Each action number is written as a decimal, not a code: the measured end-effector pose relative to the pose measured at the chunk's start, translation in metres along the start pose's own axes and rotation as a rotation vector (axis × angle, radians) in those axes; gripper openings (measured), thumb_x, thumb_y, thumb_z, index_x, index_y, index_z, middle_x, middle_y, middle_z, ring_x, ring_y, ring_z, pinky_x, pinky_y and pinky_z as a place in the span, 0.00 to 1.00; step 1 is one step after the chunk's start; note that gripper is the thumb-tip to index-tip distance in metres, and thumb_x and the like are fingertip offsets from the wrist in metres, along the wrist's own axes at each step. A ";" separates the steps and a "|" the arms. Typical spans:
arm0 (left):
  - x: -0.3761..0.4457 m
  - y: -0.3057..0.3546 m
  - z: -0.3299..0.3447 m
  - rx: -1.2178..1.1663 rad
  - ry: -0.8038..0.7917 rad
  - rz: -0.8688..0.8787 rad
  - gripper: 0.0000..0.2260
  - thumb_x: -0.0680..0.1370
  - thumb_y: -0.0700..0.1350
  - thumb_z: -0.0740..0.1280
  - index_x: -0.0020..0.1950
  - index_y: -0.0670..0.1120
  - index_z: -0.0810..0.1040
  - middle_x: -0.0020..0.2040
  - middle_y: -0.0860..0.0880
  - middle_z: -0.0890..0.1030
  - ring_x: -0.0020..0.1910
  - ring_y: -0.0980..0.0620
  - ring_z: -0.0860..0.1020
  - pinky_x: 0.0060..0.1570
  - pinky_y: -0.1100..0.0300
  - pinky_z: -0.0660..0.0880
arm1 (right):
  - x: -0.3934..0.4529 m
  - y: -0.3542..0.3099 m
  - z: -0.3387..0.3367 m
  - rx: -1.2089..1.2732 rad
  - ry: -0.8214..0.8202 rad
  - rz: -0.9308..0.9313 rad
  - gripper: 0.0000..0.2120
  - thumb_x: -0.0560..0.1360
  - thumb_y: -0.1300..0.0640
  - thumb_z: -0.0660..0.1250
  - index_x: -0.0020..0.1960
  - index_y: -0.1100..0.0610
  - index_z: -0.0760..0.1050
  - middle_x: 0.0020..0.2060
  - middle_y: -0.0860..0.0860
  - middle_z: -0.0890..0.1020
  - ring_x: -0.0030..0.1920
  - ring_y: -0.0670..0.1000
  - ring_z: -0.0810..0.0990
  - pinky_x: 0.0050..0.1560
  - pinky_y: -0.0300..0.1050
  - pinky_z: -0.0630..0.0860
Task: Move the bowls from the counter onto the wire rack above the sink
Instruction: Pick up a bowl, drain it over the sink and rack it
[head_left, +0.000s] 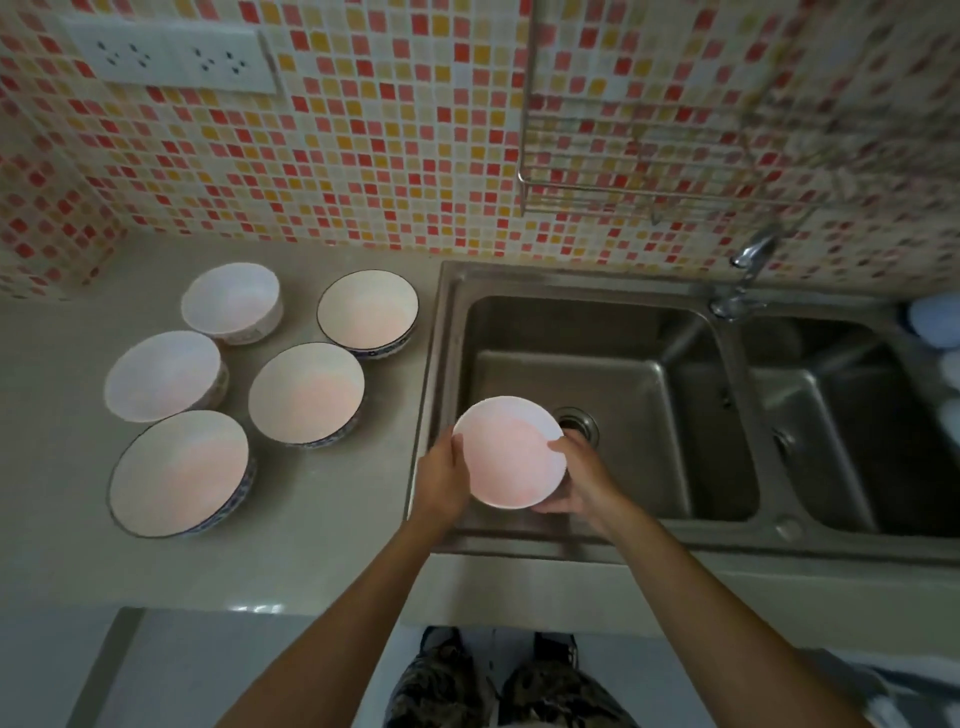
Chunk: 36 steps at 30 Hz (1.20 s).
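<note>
A white bowl (509, 452) is held in the air over the left sink basin (623, 405). My left hand (441, 478) grips its left rim and my right hand (576, 478) cups its right side from below, thumb on the rim. Several more white bowls stand upright on the counter (322, 540) to the left, the nearest one large with a blue-patterned outside (179, 473), another beside the sink (368, 312). The wire rack (639, 192) hangs on the tiled wall above the sink, with nothing visible on it.
A tap (748, 265) stands behind the divider of the double sink, under the rack. A second basin (857, 426) lies to the right. Pale rounded objects (935, 319) sit at the far right edge. Wall sockets (171, 57) are at the upper left.
</note>
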<state>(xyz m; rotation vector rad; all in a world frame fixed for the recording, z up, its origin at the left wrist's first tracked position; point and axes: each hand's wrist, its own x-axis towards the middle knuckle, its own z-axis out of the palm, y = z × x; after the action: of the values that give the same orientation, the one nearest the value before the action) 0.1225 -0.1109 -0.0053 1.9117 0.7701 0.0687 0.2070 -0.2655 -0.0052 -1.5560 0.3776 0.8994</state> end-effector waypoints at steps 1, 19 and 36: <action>-0.001 0.005 0.008 -0.010 -0.016 0.007 0.17 0.83 0.46 0.51 0.67 0.43 0.70 0.60 0.42 0.78 0.57 0.42 0.77 0.51 0.53 0.74 | -0.001 -0.002 -0.010 0.027 -0.003 0.011 0.13 0.79 0.56 0.59 0.63 0.50 0.68 0.60 0.53 0.70 0.61 0.61 0.72 0.39 0.58 0.81; -0.003 -0.004 0.078 0.413 -0.053 0.163 0.24 0.82 0.56 0.49 0.74 0.47 0.64 0.74 0.47 0.65 0.75 0.47 0.60 0.74 0.51 0.56 | 0.016 -0.014 -0.116 0.149 0.004 -0.039 0.18 0.76 0.61 0.59 0.65 0.53 0.66 0.60 0.56 0.70 0.55 0.62 0.75 0.41 0.61 0.82; -0.011 -0.049 0.104 0.803 -0.149 0.148 0.36 0.74 0.65 0.36 0.77 0.48 0.53 0.78 0.46 0.52 0.77 0.48 0.44 0.75 0.47 0.39 | 0.054 -0.011 -0.162 0.142 0.174 -0.057 0.22 0.73 0.62 0.65 0.65 0.51 0.67 0.61 0.55 0.72 0.56 0.61 0.76 0.39 0.59 0.82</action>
<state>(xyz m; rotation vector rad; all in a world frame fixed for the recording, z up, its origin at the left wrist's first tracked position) 0.1292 -0.1868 -0.0917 2.6917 0.5936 -0.3371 0.3018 -0.4025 -0.0433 -1.5103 0.5079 0.6806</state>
